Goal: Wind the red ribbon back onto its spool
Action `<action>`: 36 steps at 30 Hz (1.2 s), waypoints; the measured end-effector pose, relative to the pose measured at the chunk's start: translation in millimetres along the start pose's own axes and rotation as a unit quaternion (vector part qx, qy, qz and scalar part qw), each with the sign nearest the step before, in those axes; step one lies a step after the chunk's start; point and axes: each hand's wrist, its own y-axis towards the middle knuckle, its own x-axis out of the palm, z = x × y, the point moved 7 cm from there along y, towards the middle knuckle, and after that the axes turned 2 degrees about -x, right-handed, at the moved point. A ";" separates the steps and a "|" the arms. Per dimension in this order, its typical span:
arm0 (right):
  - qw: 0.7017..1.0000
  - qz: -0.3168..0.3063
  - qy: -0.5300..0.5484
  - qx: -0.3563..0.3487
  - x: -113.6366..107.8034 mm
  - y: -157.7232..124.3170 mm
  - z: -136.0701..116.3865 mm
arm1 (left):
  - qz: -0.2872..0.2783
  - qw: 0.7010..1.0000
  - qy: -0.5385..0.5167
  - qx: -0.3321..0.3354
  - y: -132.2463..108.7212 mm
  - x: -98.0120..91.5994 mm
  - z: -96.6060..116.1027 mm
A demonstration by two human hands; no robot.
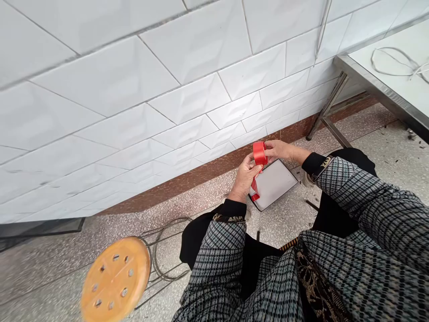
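Observation:
A roll of shiny red ribbon [260, 153] is held up between my two hands, above the floor near the wall. My left hand [246, 174] closes on its left and lower side, thumb pressed to the red band. From the right, the fingers of my right hand [279, 150] grip the roll's other side. A loose red end [255, 191] dangles below, twisted. Under it lies a flat, pale grey rectangular box or tray [276, 181] with dark edges, its left corner partly covered by the ribbon.
An orange round stool seat [115, 279] with metal legs lies tipped over at lower left. A metal-framed table [389, 80] stands at right, bearing a looped white cable [395, 62]. White tiled wall [201, 94] rises ahead. Dark scraps litter the speckled floor [378, 156].

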 end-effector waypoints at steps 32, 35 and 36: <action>0.939 -0.025 0.285 0.190 19.9 -11.0 20.6 | 0.118 0.955 0.212 0.172 2.2 0.4 11.7; 0.940 -0.047 0.285 0.182 22.4 -10.2 22.6 | 0.070 0.968 0.178 0.159 7.2 -0.6 7.4; 0.941 -0.053 0.281 0.180 22.8 -10.1 23.7 | 0.057 0.974 0.165 0.147 8.7 -1.3 5.8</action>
